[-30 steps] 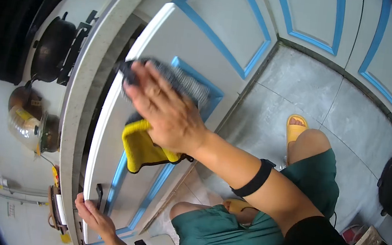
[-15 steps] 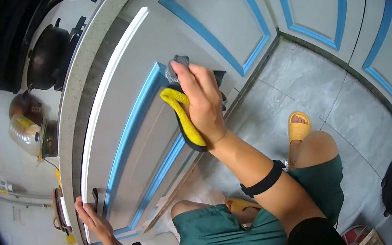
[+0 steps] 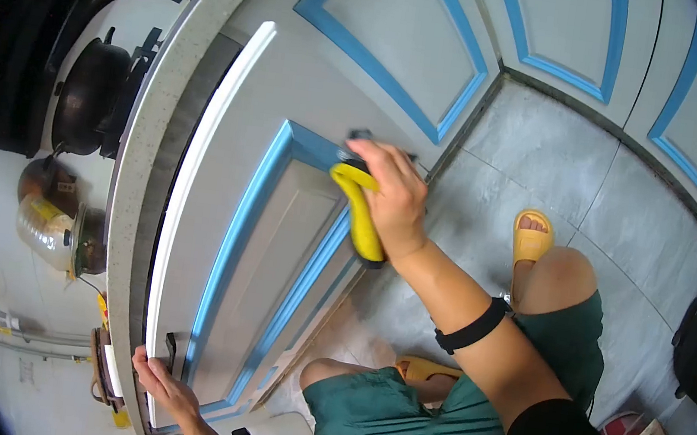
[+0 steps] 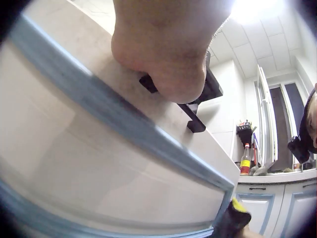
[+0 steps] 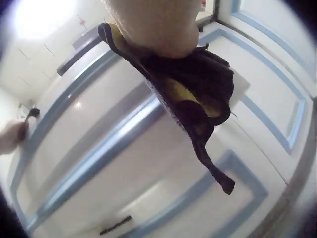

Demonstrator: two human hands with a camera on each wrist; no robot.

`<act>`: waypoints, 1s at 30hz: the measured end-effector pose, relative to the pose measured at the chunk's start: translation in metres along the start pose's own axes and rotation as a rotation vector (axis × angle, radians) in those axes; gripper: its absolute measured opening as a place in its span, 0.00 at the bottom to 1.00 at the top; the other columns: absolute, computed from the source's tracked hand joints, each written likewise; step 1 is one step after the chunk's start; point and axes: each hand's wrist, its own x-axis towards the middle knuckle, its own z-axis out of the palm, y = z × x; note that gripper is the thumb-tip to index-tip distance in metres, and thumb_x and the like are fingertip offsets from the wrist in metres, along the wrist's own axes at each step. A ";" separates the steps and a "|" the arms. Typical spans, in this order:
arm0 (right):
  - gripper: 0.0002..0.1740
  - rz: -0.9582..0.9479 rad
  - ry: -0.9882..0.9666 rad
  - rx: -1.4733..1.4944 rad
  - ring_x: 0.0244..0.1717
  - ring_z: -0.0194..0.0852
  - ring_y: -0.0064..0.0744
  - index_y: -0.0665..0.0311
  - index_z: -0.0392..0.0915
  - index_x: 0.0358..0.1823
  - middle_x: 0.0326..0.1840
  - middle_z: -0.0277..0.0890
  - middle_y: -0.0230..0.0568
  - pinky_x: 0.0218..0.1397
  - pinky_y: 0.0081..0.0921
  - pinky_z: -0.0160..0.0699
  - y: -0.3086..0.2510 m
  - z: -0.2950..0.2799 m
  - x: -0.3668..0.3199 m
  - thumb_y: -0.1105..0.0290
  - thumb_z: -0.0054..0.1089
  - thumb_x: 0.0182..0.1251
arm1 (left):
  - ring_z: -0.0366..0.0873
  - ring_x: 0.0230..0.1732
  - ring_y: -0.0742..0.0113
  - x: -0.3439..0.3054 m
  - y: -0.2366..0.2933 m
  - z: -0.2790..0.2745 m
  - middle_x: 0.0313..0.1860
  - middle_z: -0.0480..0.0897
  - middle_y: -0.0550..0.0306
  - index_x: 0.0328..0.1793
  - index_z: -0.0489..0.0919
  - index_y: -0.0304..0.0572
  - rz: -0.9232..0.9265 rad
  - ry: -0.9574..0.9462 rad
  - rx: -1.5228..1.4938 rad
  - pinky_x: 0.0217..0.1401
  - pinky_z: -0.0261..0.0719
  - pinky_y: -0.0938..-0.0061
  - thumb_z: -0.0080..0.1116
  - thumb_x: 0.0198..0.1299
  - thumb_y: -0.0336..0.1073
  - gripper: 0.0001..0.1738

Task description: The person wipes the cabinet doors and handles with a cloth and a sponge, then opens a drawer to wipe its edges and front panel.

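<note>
A grey cabinet door (image 3: 267, 207) with blue trim stands ajar under the counter. My left hand (image 3: 169, 385) grips its white outer edge, close beside the black handle (image 3: 169, 350). My right hand (image 3: 398, 202) holds a bunched yellow and dark grey cleaning cloth (image 3: 361, 219) against the trim at the door's far lower corner. Folds of the same cloth (image 5: 198, 94) hang below the palm in the right wrist view, with one dark end dangling. Seen from the left wrist, the heel of my left hand (image 4: 173, 74) covers part of the handle.
A speckled countertop edge (image 3: 143, 157) runs above the door, with a dark pan (image 3: 85, 94) and a plastic bottle (image 3: 45, 224) beyond it. More blue-trimmed cabinets (image 3: 554, 34) line the corner. My knees and yellow slippers (image 3: 531, 240) are on the grey tiled floor (image 3: 537, 171).
My right hand has moved from the upper part of the door down and right to its lower corner, going from flat on the cloth to bunching it. The left hand stays at the edge.
</note>
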 end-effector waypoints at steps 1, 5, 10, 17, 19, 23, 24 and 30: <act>0.22 0.010 -0.017 -0.018 0.46 0.81 0.46 0.60 0.77 0.54 0.44 0.81 0.42 0.49 0.37 0.82 0.000 -0.002 0.000 0.73 0.72 0.56 | 0.62 0.36 0.74 -0.001 0.000 -0.001 0.36 0.66 0.62 0.60 0.70 0.35 0.004 0.002 0.018 0.41 0.63 0.78 0.38 0.79 0.42 0.18; 0.22 -0.049 -0.020 0.034 0.47 0.80 0.47 0.59 0.76 0.54 0.45 0.79 0.42 0.50 0.37 0.82 -0.015 0.007 0.019 0.78 0.68 0.56 | 0.62 0.36 0.74 0.002 0.000 -0.002 0.36 0.65 0.61 0.58 0.71 0.35 -0.006 -0.023 0.019 0.40 0.62 0.78 0.38 0.79 0.42 0.18; 0.22 0.047 -0.087 -0.048 0.50 0.79 0.49 0.60 0.76 0.53 0.47 0.79 0.44 0.52 0.39 0.82 0.004 -0.004 -0.004 0.80 0.65 0.55 | 0.69 0.51 0.68 0.001 -0.006 -0.015 0.50 0.73 0.55 0.64 0.69 0.34 -0.141 -0.133 0.059 0.58 0.67 0.73 0.40 0.80 0.46 0.22; 0.20 -0.150 -0.059 0.156 0.60 0.73 0.51 0.61 0.75 0.56 0.57 0.76 0.47 0.60 0.39 0.79 -0.038 0.015 0.024 0.78 0.60 0.60 | 0.65 0.43 0.72 -0.001 -0.004 -0.006 0.46 0.70 0.58 0.65 0.70 0.37 -0.026 -0.012 0.052 0.49 0.65 0.76 0.38 0.80 0.45 0.21; 0.27 -0.285 -0.127 0.046 0.74 0.59 0.60 0.62 0.70 0.66 0.74 0.64 0.54 0.73 0.50 0.66 -0.049 0.036 0.012 0.73 0.58 0.64 | 0.66 0.44 0.72 -0.002 -0.009 -0.004 0.47 0.71 0.59 0.65 0.70 0.37 0.002 0.025 0.080 0.51 0.65 0.76 0.38 0.81 0.45 0.21; 0.38 -0.161 -0.151 0.114 0.81 0.47 0.62 0.62 0.61 0.76 0.82 0.52 0.56 0.77 0.58 0.56 -0.039 0.037 0.019 0.71 0.59 0.62 | 0.65 0.44 0.73 -0.003 -0.006 -0.006 0.47 0.71 0.61 0.66 0.70 0.38 -0.082 0.021 0.127 0.51 0.64 0.76 0.37 0.81 0.45 0.21; 0.41 -0.192 -0.121 0.032 0.81 0.47 0.62 0.64 0.56 0.78 0.81 0.53 0.56 0.78 0.60 0.52 -0.024 0.040 0.012 0.72 0.58 0.62 | 0.66 0.45 0.72 -0.004 -0.011 -0.008 0.47 0.71 0.60 0.66 0.70 0.38 -0.068 0.028 0.116 0.52 0.64 0.76 0.37 0.81 0.45 0.21; 0.47 0.225 -0.036 -0.080 0.77 0.42 0.78 0.71 0.43 0.80 0.76 0.46 0.75 0.76 0.66 0.43 0.043 0.030 -0.037 0.59 0.56 0.66 | 0.68 0.52 0.68 -0.002 -0.010 -0.008 0.52 0.72 0.56 0.66 0.70 0.38 -0.106 -0.011 0.071 0.59 0.64 0.72 0.38 0.81 0.45 0.21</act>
